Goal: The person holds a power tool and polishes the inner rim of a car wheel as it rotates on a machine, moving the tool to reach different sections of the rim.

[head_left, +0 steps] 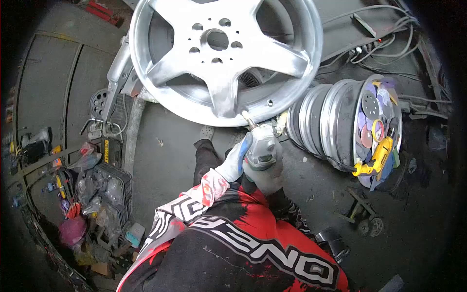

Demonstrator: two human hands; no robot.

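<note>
A silver five-spoke wheel (228, 73) fills the top middle of the head view, its face towards me. My left hand (234, 163), in a white and blue glove, is closed round the left side of a grey power tool (262, 148). On the tool's right and lower side, my right hand (265, 177), in a grey glove, is wrapped round the body; its fingers are partly blurred. The tool's narrow tip meets the wheel near the base of the lower spoke, by the rim's inner edge.
At the right, a rim lying on its side (331, 121) holds sanding discs and a yellow drill (382, 158). Cables (394, 48) run at the upper right. A crate with plastic bags (109, 190) is at the left. A small wheeled stand (362, 214) sits lower right.
</note>
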